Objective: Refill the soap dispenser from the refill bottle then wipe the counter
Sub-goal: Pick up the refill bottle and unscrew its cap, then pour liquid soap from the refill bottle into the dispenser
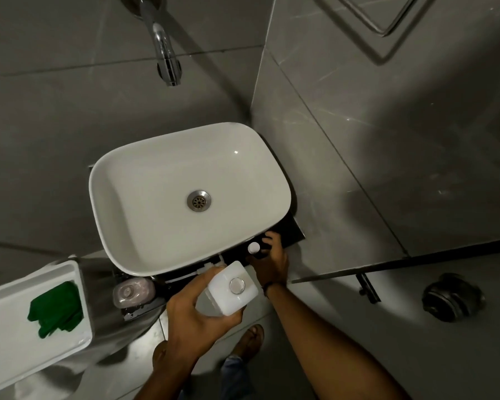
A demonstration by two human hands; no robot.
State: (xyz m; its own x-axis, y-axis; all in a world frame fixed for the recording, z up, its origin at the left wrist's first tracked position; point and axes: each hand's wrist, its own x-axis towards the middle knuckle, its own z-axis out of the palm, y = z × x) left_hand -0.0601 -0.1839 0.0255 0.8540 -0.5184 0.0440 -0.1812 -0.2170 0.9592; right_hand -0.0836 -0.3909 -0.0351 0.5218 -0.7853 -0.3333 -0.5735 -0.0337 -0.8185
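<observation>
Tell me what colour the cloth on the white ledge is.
Green. The cloth lies on the white ledge, clearest in the head view.

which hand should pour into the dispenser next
Left. The left hand already holds the open bottle, with the dispenser just to its left. The right hand is beside the cap.

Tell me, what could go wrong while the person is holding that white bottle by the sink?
1. The left hand holds the white square plastic refill bottle with its mouth apparently open; tipping it might spill soap onto the dark counter or the floor.
2. The small white round cap sits near the counter's edge beside the right hand; a nudge could knock it off.
3. The clear pinkish soap dispenser has a small opening, so pouring may miss.
</observation>
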